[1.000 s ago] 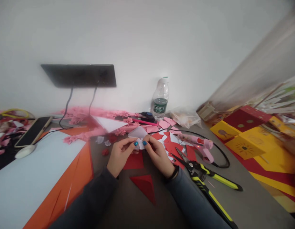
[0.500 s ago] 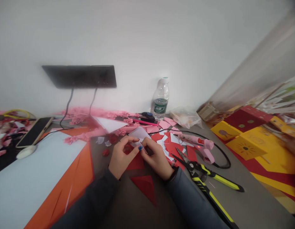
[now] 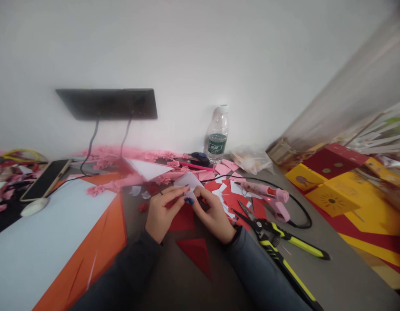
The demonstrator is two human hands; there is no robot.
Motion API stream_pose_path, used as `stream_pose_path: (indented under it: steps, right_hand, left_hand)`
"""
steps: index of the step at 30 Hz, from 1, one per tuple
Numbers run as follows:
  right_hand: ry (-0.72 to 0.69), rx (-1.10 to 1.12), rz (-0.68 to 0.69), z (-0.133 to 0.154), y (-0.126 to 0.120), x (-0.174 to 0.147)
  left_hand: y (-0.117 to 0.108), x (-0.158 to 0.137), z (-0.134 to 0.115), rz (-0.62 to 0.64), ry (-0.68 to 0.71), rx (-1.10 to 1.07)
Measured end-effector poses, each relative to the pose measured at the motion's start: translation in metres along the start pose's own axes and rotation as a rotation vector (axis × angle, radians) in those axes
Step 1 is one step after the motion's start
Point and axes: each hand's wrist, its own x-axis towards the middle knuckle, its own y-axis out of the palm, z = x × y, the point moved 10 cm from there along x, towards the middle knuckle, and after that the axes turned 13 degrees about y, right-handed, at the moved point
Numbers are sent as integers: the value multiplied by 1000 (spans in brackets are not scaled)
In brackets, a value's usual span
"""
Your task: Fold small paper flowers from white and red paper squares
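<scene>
Over the middle of the table, my left hand (image 3: 161, 214) and my right hand (image 3: 215, 215) face each other with their fingertips close together. Both pinch a small piece of white paper (image 3: 192, 195), partly covered by the fingers. Blue polish shows on the nails. Another pale sheet (image 3: 189, 179) lies just behind the fingertips. Beneath the hands is a red paper square (image 3: 183, 218), and nearer to me rests a dark red folded paper triangle (image 3: 197, 255). Red and white paper scraps (image 3: 228, 198) are heaped right of my right hand.
Yellow-and-black snips (image 3: 267, 229) lie open at the right, beside a pink glue gun (image 3: 277, 201) with a black cord. A water bottle (image 3: 217, 138) stands by the wall. White and orange sheets (image 3: 67, 224), a phone (image 3: 46, 179) and pink paper flowers (image 3: 112, 185) occupy the left.
The fingertips have shifted slightly on the white paper, and more blue nail polish shows between them. Everything else keeps its place.
</scene>
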Motion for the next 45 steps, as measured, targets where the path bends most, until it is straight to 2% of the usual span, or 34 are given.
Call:
stream_pose_path:
  steps: [5,9,13,17,23,27,30,33,37,41,45]
  right_hand:
    - [18,35,-16,-2,-2,1]
    - [89,119,1,-12,0,2]
    - [141,181,53,-17,7,1]
    - [170,204,62,-21,9,0]
    - [168,203,72,-22,11,2]
    - [195,294,55,-24,9,3]
    - [220,386,26,-27,5,4]
    - [226,433,30,-29,5,5]
    - [214,436,38,-28,5,5]
    - [204,415,38,-25,4,5]
    - [200,351,34,-23,3,5]
  left_hand:
    - [1,1,-6,27,76,56]
    - [4,2,-14,26,150,181]
    - [-1,0,-11,-45,111,253]
    - [-5,0,-10,-79,111,271]
    - [-6,4,-21,-77,234,291]
    - [-5,7,-29,-20,287,253]
    - [-6,9,-16,7,149,81]
    - [-5,7,6,-28,-36,-142]
    - [1,0,30,-87,-208,-352]
    - [10,-6,43,-73,-348,-455]
    - [14,-7,42,1,-387,-440]
